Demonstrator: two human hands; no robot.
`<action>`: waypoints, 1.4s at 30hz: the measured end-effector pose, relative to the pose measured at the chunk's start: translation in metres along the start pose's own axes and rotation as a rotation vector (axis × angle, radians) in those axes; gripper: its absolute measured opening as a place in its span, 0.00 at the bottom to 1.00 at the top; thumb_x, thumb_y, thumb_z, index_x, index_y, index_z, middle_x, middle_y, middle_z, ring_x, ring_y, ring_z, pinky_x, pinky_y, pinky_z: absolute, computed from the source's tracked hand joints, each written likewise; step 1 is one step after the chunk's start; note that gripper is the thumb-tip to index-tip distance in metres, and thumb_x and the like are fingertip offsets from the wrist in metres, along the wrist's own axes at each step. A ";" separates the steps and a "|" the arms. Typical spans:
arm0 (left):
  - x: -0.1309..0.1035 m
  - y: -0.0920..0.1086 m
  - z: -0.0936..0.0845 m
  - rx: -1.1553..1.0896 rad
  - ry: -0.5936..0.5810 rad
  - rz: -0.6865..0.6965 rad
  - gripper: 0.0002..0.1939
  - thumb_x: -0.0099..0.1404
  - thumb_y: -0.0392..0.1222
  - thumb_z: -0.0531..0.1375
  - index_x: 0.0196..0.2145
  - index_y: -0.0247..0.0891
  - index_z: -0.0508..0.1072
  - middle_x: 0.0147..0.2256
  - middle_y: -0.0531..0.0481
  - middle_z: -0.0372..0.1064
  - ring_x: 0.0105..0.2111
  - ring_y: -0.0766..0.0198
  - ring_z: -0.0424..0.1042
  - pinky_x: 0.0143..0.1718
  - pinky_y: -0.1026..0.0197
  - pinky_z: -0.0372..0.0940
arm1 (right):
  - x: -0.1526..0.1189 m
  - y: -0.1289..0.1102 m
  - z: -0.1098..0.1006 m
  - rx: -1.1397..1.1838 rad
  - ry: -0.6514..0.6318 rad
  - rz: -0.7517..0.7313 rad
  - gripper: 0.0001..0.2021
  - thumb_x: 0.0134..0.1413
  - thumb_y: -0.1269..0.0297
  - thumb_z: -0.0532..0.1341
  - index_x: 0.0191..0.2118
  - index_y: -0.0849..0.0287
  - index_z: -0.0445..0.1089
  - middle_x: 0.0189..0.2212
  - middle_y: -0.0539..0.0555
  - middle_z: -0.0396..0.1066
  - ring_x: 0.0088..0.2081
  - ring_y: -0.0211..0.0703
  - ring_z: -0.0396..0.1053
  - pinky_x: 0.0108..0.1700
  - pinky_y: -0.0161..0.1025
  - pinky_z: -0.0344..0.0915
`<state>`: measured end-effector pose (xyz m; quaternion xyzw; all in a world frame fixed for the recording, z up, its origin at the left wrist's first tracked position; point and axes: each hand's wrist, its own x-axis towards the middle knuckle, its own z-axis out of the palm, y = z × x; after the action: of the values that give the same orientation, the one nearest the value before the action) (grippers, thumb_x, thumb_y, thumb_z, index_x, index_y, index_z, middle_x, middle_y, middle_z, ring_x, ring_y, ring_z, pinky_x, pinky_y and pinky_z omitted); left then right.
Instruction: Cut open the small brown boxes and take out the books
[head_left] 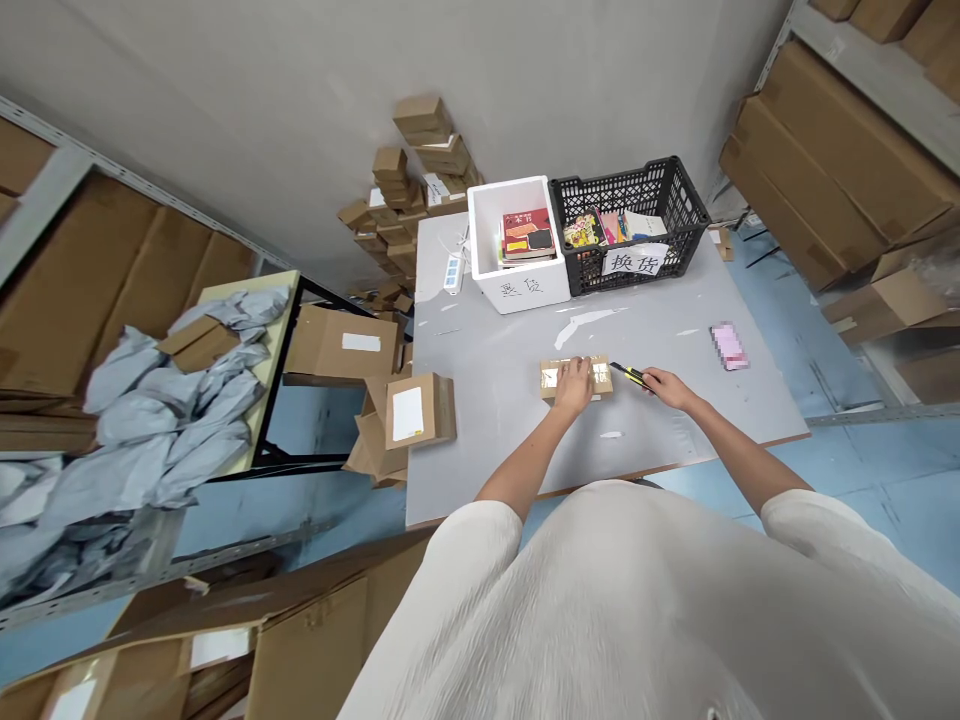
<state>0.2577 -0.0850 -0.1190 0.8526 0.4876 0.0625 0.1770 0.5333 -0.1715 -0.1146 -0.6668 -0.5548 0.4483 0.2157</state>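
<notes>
A small taped cardboard box lies on the grey table in front of me. My left hand presses down over its middle, fingers curled on its top and holding it. In my right hand, just right of the box, is a black and yellow utility knife. Its blade end points left, close to the box's right end; whether it touches cannot be made out.
Behind the box stand a white foam box with books and a black plastic crate with books. A pink phone-like item lies right, a power strip back left. A labelled carton sits at the table's left edge.
</notes>
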 end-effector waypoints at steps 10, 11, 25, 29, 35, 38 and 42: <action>0.027 -0.007 -0.005 0.059 -0.163 -0.061 0.35 0.69 0.34 0.59 0.71 0.44 0.62 0.69 0.35 0.62 0.72 0.43 0.55 0.74 0.34 0.43 | -0.005 -0.010 0.001 -0.495 0.015 -0.197 0.22 0.71 0.60 0.61 0.67 0.49 0.75 0.54 0.59 0.77 0.51 0.53 0.75 0.54 0.44 0.70; 0.029 -0.006 -0.006 0.066 -0.177 -0.067 0.31 0.69 0.34 0.59 0.68 0.44 0.65 0.66 0.35 0.65 0.70 0.44 0.58 0.73 0.35 0.46 | -0.004 -0.011 0.002 -0.526 0.018 -0.197 0.22 0.71 0.60 0.61 0.67 0.49 0.75 0.54 0.59 0.77 0.51 0.53 0.75 0.54 0.44 0.70; 0.017 0.000 -0.004 0.155 -0.160 -0.004 0.32 0.74 0.28 0.48 0.73 0.35 0.61 0.70 0.31 0.62 0.73 0.46 0.57 0.72 0.44 0.52 | 0.006 -0.019 0.011 -0.587 0.042 -0.190 0.21 0.73 0.59 0.61 0.67 0.48 0.75 0.53 0.59 0.76 0.51 0.53 0.75 0.53 0.42 0.68; 0.014 -0.001 -0.003 0.120 -0.155 -0.018 0.34 0.73 0.29 0.51 0.75 0.39 0.59 0.73 0.32 0.59 0.75 0.46 0.55 0.73 0.43 0.53 | 0.008 -0.018 0.020 -0.577 0.084 -0.174 0.22 0.74 0.58 0.59 0.68 0.50 0.74 0.54 0.60 0.75 0.53 0.54 0.74 0.54 0.43 0.69; 0.012 -0.003 -0.001 0.114 -0.154 -0.011 0.38 0.71 0.29 0.51 0.77 0.41 0.56 0.73 0.34 0.59 0.76 0.46 0.54 0.73 0.41 0.54 | 0.007 -0.009 0.023 -0.541 0.103 -0.175 0.23 0.74 0.58 0.59 0.69 0.49 0.73 0.54 0.60 0.75 0.52 0.52 0.74 0.52 0.42 0.70; 0.012 -0.004 0.001 0.143 -0.158 -0.004 0.39 0.69 0.28 0.51 0.76 0.40 0.56 0.74 0.34 0.59 0.76 0.46 0.54 0.73 0.42 0.53 | 0.005 -0.007 0.023 -0.527 0.108 -0.152 0.23 0.75 0.58 0.59 0.70 0.49 0.72 0.55 0.60 0.75 0.53 0.52 0.74 0.52 0.42 0.70; 0.010 -0.004 0.003 0.140 -0.138 -0.008 0.36 0.72 0.29 0.48 0.76 0.40 0.57 0.74 0.35 0.59 0.76 0.47 0.54 0.73 0.43 0.53 | 0.003 -0.006 0.018 -0.522 0.097 -0.141 0.23 0.75 0.57 0.58 0.69 0.49 0.72 0.56 0.60 0.75 0.54 0.53 0.74 0.51 0.42 0.70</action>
<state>0.2599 -0.0754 -0.1236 0.8633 0.4807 -0.0315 0.1506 0.5152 -0.1703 -0.1198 -0.6803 -0.6856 0.2416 0.0938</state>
